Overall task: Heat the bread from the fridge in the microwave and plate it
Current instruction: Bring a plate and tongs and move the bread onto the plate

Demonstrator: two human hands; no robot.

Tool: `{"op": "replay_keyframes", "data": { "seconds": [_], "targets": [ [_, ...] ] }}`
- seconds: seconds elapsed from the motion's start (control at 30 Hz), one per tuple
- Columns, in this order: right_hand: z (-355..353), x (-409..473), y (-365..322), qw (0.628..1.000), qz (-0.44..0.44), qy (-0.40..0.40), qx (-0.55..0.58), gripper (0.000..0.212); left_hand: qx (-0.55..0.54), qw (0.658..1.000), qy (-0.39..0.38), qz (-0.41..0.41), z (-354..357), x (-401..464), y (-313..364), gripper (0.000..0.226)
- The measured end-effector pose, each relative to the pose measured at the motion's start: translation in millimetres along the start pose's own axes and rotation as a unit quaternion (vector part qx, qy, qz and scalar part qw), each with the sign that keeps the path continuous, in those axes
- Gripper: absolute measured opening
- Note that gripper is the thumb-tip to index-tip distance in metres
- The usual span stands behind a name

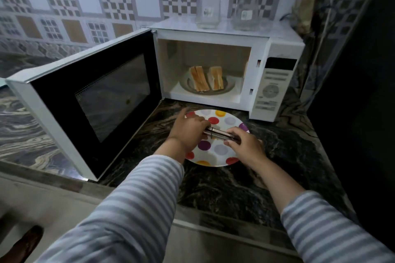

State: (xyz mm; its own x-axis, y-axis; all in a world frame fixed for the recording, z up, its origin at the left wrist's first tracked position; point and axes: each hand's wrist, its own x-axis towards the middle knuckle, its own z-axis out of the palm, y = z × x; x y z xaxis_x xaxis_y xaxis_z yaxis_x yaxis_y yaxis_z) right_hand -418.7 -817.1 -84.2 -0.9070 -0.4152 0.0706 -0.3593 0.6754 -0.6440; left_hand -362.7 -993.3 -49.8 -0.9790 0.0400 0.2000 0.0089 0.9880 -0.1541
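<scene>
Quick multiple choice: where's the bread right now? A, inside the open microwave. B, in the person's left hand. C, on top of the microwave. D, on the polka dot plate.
A: the bread stands on a dish inside the microwave, whose door hangs open, while the polka dot plate on the counter holds no bread.

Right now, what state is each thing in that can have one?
White microwave: door swung fully open.
Toasted bread slices: standing on the glass dish inside, not yet plated.
Polka-dot plate: on the dark marble counter, no bread on it.
Metal tongs: held over the plate.
Left hand: grips tongs.
Right hand: grips tongs.
</scene>
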Motion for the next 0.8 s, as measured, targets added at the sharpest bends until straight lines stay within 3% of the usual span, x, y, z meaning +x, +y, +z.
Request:
{"op": "replay_keyframes", "data": {
  "seconds": [0.07,0.17,0.33,0.5,0.63,0.73,0.8],
  "targets": [
    [2,-3,9,0.999,0.004,-0.002,0.052,0.027,-0.002,1.0,0.006,0.018,-3,5,10,0.028],
    [1,-6,17,0.999,0.01,0.002,0.042,0.028,-0.002,1.0,-0.005,0.027,-5,12,18,0.023],
    [-8,-7,9,0.998,-0.033,0.001,-0.06,0.048,-0.027,1.0,-0.003,-0.003,2,12,20,0.023],
    [-13,-5,4,0.981,-0.066,-0.002,-0.181,0.026,-0.062,0.998,0.02,-0.006,4,1,16,0.027],
    [-19,-8,11,0.963,-0.078,-0.033,-0.256,0.032,-0.101,0.995,0.009,-0.022,13,-7,7,0.033],
    [-15,-7,4,0.967,-0.117,-0.052,-0.22,0.043,-0.126,0.992,0.008,-0.025,19,-9,7,0.032],
    [-9,-6,-5,0.973,-0.129,-0.08,-0.174,0.032,-0.138,0.99,0.008,-0.022,20,-10,8,0.032]
  ]
}}
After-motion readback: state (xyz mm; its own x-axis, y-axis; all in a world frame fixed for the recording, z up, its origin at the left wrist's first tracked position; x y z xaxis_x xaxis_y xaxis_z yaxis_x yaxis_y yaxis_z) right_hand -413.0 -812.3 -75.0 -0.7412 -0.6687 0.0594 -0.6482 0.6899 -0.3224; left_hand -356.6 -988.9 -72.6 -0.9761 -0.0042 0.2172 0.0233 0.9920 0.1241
